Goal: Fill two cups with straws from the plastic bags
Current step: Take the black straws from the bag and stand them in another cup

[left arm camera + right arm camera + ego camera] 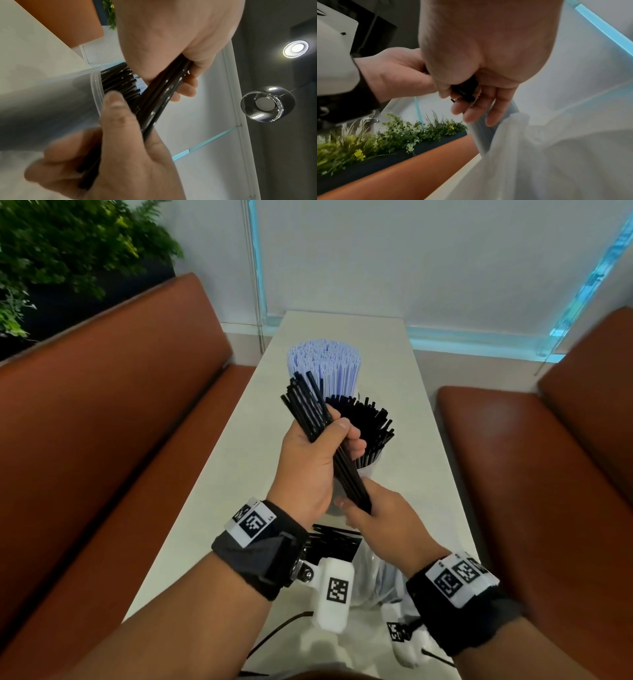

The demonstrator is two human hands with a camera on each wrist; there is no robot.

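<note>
My left hand (pixel 337 436) grips a bundle of black straws (pixel 313 412) near its middle and holds it slanted above the table. My right hand (pixel 356 513) holds the bundle's lower end, thumb on top; in the right wrist view its fingers (pixel 474 115) cup the straw ends (pixel 464 90). Just behind the hands stands a clear cup (pixel 368 465) packed with black straws (pixel 371 419). Beyond that, a second cup holds white straws (pixel 325 361). A plastic bag (pixel 337 544) with more black straws lies under my wrists.
The narrow white table (pixel 411 412) runs away from me between two brown bench seats (pixel 120 412) (pixel 534 460). A planter of green foliage (pixel 61 251) sits behind the left bench. Crumpled clear plastic (pixel 383 583) lies near the table's front edge.
</note>
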